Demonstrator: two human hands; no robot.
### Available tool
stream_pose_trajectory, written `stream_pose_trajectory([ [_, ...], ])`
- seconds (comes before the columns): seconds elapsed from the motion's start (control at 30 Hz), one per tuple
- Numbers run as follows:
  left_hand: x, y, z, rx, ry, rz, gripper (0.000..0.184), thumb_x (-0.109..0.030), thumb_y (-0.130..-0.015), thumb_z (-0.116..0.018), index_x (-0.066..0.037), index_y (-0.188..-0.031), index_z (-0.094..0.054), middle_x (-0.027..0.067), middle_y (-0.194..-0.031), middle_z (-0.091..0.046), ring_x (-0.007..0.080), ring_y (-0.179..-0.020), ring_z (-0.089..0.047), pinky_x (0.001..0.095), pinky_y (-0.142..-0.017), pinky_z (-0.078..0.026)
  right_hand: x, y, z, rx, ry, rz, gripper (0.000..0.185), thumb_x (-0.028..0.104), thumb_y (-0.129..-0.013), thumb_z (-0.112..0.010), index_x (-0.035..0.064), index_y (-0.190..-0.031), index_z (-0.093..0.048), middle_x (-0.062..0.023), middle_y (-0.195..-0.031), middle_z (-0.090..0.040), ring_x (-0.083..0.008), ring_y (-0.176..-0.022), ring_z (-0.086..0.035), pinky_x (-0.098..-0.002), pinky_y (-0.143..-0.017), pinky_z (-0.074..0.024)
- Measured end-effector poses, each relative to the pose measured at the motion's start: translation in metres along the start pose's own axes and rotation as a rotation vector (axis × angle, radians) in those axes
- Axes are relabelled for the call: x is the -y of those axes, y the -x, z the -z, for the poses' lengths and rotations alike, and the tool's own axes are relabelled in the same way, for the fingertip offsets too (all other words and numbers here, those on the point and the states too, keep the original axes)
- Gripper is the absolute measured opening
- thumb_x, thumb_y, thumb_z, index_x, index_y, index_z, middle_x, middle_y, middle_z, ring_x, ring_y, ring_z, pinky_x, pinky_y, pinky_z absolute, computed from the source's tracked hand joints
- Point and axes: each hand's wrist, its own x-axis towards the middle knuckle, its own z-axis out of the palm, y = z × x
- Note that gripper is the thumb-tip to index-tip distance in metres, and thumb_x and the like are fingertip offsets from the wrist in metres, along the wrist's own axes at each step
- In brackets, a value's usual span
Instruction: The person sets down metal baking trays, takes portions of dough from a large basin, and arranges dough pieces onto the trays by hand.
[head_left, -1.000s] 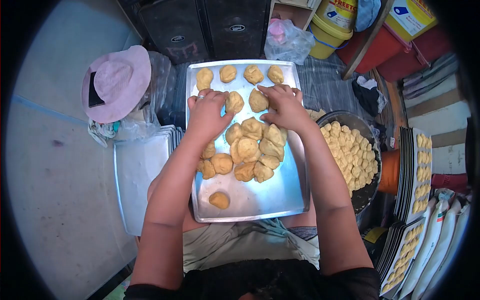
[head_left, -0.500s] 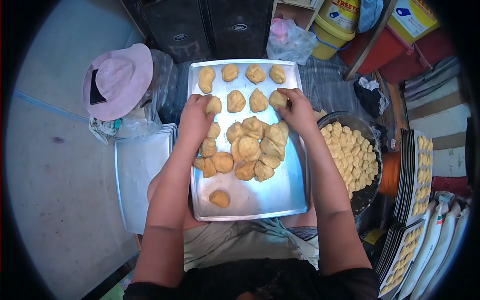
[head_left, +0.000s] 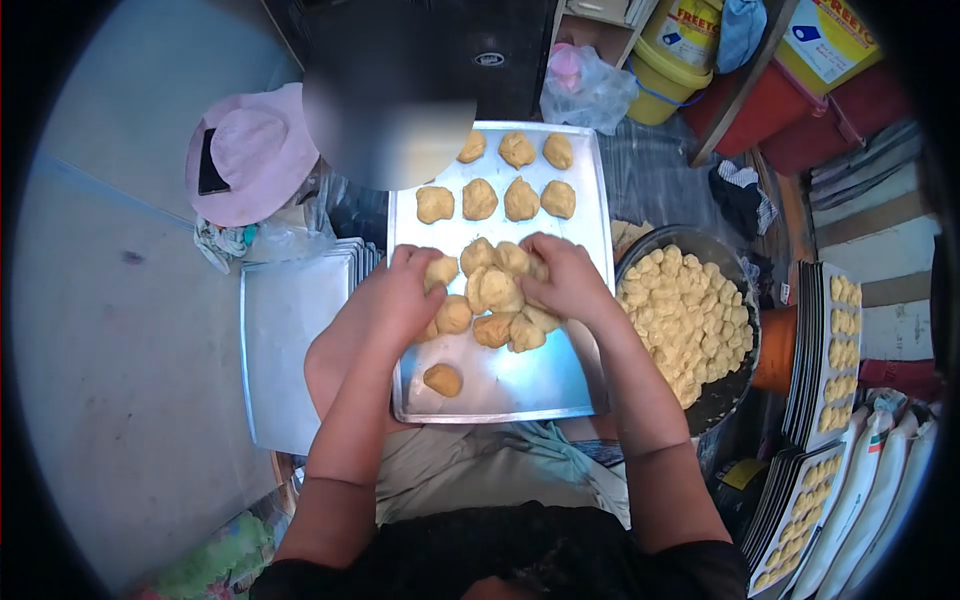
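Note:
A metal baking tray [head_left: 560, 385] lies across the person's lap. Two rows of dough balls [head_left: 480, 199] sit spaced apart on its far half; a blurred patch covers the far left corner. Nearer the middle is a heap of dough balls [head_left: 496, 291], several touching or overlapping. My left hand [head_left: 402, 292], at the heap's left side, has its thumb and fingers closed around a dough ball [head_left: 441, 270]. On the heap's right side my right hand [head_left: 568, 280] curls around another dough piece, mostly hidden by the fingers. One lone dough ball [head_left: 442, 379] rests near the close left edge.
A large dark basin [head_left: 727, 400] full of small dough pieces stands at the right. Stacked trays [head_left: 290, 350] are at the left, below a pink hat [head_left: 250, 150]. Racked trays with shaped dough [head_left: 840, 350] line the far right. Yellow buckets [head_left: 665, 85] stand behind.
Both hands have moved from the second row back toward me, to the heap. The second-row dough balls now lie released on the tray. A blurred patch has appeared over the far left corner.

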Motion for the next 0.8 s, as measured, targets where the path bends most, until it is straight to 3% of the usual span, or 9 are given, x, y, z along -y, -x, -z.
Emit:
stream_pose_trajectory([
  [0.13,-0.003,0.013,0.000,0.081,0.072,0.061,0.030,-0.014,-0.076,-0.070,-0.008,-0.104,-0.060,0.0154,-0.114,-0.057,0.0370,-0.102,-0.060,0.0439,-0.088,-0.049,0.018,0.023,0.016,0.259,-0.104,-0.212,0.031,0.021,-0.074,-0.074,0.0037,-0.098,-0.065,-0.0128,-0.088,-0.065,-0.0268,-0.083,-0.065,-0.0341,-0.076,-0.0505],
  [0.2,0.022,0.009,-0.016,-0.007,0.196,0.010,0.028,-0.013,-0.076,-0.071,-0.006,-0.101,-0.059,0.0168,-0.102,-0.061,0.0342,-0.095,-0.062,0.0419,-0.083,-0.050,0.003,0.036,0.009,0.078,-0.168,0.018,0.026,0.017,-0.076,-0.073,0.0041,-0.097,-0.065,-0.0087,-0.088,-0.065,-0.0238,-0.084,-0.064,-0.0333,-0.078,-0.0500],
  [0.27,0.019,0.005,-0.011,-0.021,0.476,0.206,0.025,-0.012,-0.078,-0.071,-0.004,-0.099,-0.059,0.0174,-0.098,-0.063,0.0330,-0.090,-0.063,0.0401,-0.081,-0.051,-0.023,0.042,-0.003,-0.055,-0.338,0.161,0.021,0.011,-0.082,-0.069,0.0048,-0.102,-0.063,-0.0029,-0.090,-0.065,-0.0180,-0.087,-0.063,-0.0310,-0.078,-0.0491],
  [0.3,0.017,0.003,-0.009,-0.026,0.617,0.306,0.024,-0.012,-0.079,-0.071,-0.003,-0.098,-0.059,0.0176,-0.096,-0.063,0.0325,-0.087,-0.064,0.0392,-0.080,-0.051,-0.021,0.038,0.001,-0.044,-0.517,0.034,0.022,0.012,-0.084,-0.068,0.0049,-0.104,-0.062,-0.0030,-0.090,-0.065,-0.0164,-0.087,-0.062,-0.0301,-0.077,-0.0490],
  [0.4,0.037,-0.022,-0.035,-0.318,0.452,0.084,0.027,-0.014,-0.080,-0.074,-0.002,-0.100,-0.060,0.0173,-0.094,-0.065,0.0321,-0.084,-0.065,0.0412,-0.075,-0.052,-0.004,0.021,0.010,-0.177,-0.930,-0.253,0.027,0.013,-0.090,-0.065,0.0047,-0.114,-0.059,-0.0046,-0.088,-0.064,-0.0111,-0.083,-0.061,-0.0262,-0.075,-0.0485],
  [0.47,0.038,-0.025,-0.034,-0.378,0.112,-0.104,0.036,-0.023,-0.080,-0.077,-0.003,-0.105,-0.061,0.0184,-0.096,-0.065,0.0351,-0.088,-0.066,0.0445,-0.076,-0.052,0.011,0.007,0.006,-0.216,-0.619,-0.311,0.031,0.016,-0.089,-0.066,0.0071,-0.118,-0.059,-0.0107,-0.093,-0.066,-0.0184,-0.083,-0.065,-0.0294,-0.074,-0.0504],
  [0.63,-0.006,-0.013,-0.006,-0.114,-0.139,0.081,0.041,-0.032,-0.082,-0.074,-0.005,-0.110,-0.062,0.0194,-0.101,-0.065,0.0353,-0.096,-0.064,0.0457,-0.082,-0.051,-0.014,-0.008,-0.016,-0.233,0.248,-0.202,0.044,0.030,-0.086,-0.068,0.0132,-0.126,-0.062,-0.0126,-0.101,-0.070,-0.0334,-0.096,-0.067,-0.0428,-0.084,-0.0520],
  [0.67,-0.009,-0.012,-0.004,-0.086,-0.150,0.126,0.042,-0.033,-0.082,-0.074,-0.005,-0.111,-0.062,0.0188,-0.102,-0.065,0.0340,-0.098,-0.063,0.0458,-0.084,-0.051,-0.014,-0.004,-0.011,-0.294,0.081,-0.263,0.044,0.035,-0.082,-0.071,0.0125,-0.120,-0.066,-0.0109,-0.098,-0.071,-0.0305,-0.100,-0.066,-0.0421,-0.090,-0.0501],
  [0.8,-0.001,-0.013,-0.019,-0.423,-0.243,-0.252,0.035,-0.029,-0.084,-0.071,-0.009,-0.113,-0.065,0.0117,-0.107,-0.065,0.0282,-0.106,-0.060,0.0470,-0.090,-0.045,0.009,0.020,0.019,0.147,0.165,-0.381,0.046,0.041,-0.073,-0.076,0.0142,-0.109,-0.068,-0.0077,-0.098,-0.072,-0.0273,-0.100,-0.065,-0.0448,-0.091,-0.0447],
])
